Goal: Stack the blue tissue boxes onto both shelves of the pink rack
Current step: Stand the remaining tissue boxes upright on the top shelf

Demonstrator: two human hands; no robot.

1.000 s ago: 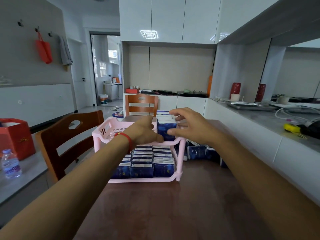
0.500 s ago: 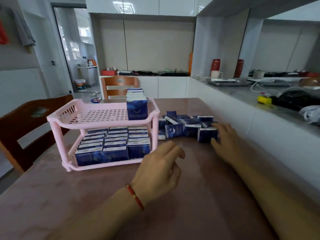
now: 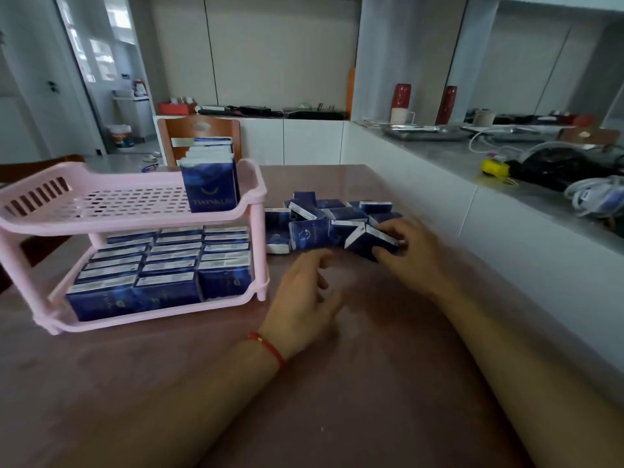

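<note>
The pink rack (image 3: 141, 228) stands on the left part of the brown worktop (image 3: 304, 400), its two shelves one above the other. The lower shelf is packed with blue tissue boxes (image 3: 169, 265) set upright in three rows that run front to back, filling it from edge to edge. On the upper shelf a short row of boxes (image 3: 211, 177) stands upright in the right rear corner, touching the shelf's right wall; the remaining perforated surface of that shelf is bare.

Just beside the rack's right legs, toward the far right edge of the worktop, a loose pile of blue boxes (image 3: 324, 221) lies in disorder, some upright, some tilted, some flat.

The left hand (image 3: 304, 298), with a red string bracelet (image 3: 268, 347) at the wrist, hovers over the worktop between the rack and the pile, fingers spread loosely and curled a little, holding nothing; its fingertips are near the closest boxes but apart from them.

The right hand (image 3: 408, 251) is at the pile's right end, thumb and fingers closed around one tilted box (image 3: 368, 243), which leans against its neighbours.

A grey counter (image 3: 506, 184) with cables runs along the right edge.
</note>
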